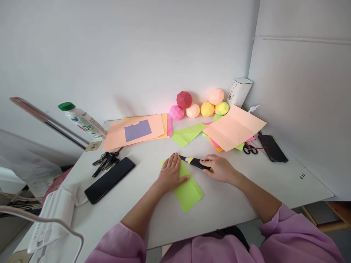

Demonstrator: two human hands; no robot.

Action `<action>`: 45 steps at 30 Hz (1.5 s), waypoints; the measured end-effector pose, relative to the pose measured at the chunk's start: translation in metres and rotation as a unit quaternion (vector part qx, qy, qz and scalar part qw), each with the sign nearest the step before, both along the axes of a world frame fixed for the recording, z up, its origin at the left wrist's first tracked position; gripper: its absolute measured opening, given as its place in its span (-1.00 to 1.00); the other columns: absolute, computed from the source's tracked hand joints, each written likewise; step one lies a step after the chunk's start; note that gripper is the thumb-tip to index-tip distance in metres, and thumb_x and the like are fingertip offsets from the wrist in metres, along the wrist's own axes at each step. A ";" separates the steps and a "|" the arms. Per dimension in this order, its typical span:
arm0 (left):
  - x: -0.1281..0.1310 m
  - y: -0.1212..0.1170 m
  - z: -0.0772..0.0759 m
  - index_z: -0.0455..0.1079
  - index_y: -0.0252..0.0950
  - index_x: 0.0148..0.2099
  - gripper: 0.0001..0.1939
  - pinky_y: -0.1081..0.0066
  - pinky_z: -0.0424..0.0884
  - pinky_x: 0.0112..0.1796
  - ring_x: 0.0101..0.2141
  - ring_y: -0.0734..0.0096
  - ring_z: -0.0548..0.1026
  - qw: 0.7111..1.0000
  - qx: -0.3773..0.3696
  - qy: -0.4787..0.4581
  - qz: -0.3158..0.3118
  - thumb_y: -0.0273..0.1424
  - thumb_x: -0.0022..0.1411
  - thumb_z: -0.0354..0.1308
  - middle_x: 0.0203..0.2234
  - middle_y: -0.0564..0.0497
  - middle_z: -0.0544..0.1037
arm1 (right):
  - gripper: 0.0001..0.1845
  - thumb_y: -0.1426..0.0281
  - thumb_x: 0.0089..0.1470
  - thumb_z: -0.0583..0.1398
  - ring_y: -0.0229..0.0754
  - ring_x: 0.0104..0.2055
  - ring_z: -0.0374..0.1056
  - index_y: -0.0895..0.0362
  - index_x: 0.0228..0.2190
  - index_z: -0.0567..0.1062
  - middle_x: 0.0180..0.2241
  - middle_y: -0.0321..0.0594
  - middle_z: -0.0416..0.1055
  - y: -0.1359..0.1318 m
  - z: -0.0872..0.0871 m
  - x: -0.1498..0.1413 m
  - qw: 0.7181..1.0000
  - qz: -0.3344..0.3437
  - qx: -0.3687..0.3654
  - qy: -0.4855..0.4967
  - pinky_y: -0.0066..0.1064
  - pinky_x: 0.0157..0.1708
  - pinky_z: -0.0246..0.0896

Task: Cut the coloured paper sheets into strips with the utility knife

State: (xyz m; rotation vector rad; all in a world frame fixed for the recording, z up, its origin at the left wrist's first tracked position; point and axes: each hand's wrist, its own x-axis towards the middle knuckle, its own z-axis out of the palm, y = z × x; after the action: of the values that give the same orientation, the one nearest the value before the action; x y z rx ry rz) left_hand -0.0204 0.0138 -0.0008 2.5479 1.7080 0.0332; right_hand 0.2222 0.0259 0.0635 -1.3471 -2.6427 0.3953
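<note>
Altogether, 2 hands, 1 cutter knife (197,163) and 1 green sheet (189,193) occupy the middle of the counter (236,208); around them are 6 faceted paper balls (207,109), 1 bottle (85,120), 1 bunch of keys (108,160), 1 black phone (109,180) and 1 pair of scissors (250,149). The green sheet, bright lime, narrow and set aslant, lies beneath the left hand (171,175) and shows a crease in its near half. The left fingers (170,161) are extended flat upon it, thumb spread; the right hand (219,168) has its fingers closed around the black and yellow-green handle of the cutter knife, whose blade points at the left fingertips. Whether the blade touches the sheet cannot be told.

Directly beyond the left fingers lies a loose green paper (189,134); beyond and left of them, a purple piece (138,130) with a notched edge rests on a paper pile (115,136). Keys and phone lie left of these fingers. Beyond the right fingers, a creased peach sheet (234,128) partly covers other coloured papers, with the scissors just beside. The left hand hides much of the green sheet's far half.
</note>
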 end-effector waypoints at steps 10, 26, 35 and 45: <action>-0.003 0.002 -0.010 -0.15 -0.44 0.36 -0.05 0.08 -0.06 0.20 0.29 0.00 -0.11 1.000 0.024 -0.012 -0.011 0.20 0.19 -0.28 0.31 -0.29 -0.08 | -0.60 0.42 0.07 0.16 -0.06 -0.12 0.36 0.14 -0.02 0.48 -0.16 -0.06 0.44 -0.002 -0.002 -0.001 1.000 -0.008 0.004 -0.002 -0.26 -0.22 0.32; -0.002 0.002 -0.006 -0.07 -0.51 0.33 -0.02 0.09 -0.11 0.20 0.30 -0.01 -0.13 0.999 0.000 -0.032 -0.003 0.21 0.17 -0.28 0.31 -0.31 -0.10 | -0.59 0.41 0.09 0.14 -0.05 -0.12 0.35 0.15 0.00 0.47 -0.16 -0.04 0.43 -0.007 -0.003 -0.001 1.000 -0.010 0.014 -0.005 -0.25 -0.20 0.32; -0.002 0.002 -0.010 -0.01 -0.49 0.31 -0.05 0.06 -0.09 0.20 0.29 -0.05 -0.10 0.998 0.009 -0.060 -0.002 0.19 0.16 -0.18 0.30 -0.34 -0.03 | -0.59 0.40 0.09 0.14 -0.07 -0.13 0.36 0.15 0.00 0.46 -0.17 -0.06 0.44 -0.004 -0.006 -0.002 1.000 -0.017 0.007 -0.005 -0.28 -0.22 0.32; -0.027 0.022 -0.001 0.28 -0.30 0.06 -0.54 0.04 0.17 0.05 0.08 0.01 0.23 0.975 0.075 -0.172 0.120 -0.17 0.18 0.06 0.06 -0.22 0.32 | -0.45 0.44 0.09 0.09 0.00 0.09 0.24 0.10 0.14 0.29 0.06 -0.10 0.35 -0.005 0.010 0.049 0.994 -0.092 0.008 -0.066 -0.24 -0.15 0.33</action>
State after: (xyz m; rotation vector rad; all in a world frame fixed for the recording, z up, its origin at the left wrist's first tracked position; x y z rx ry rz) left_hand -0.0477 0.0354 -0.0014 2.2386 1.9130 0.5991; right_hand 0.2711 0.0205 0.0733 -1.6486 -2.5862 0.2685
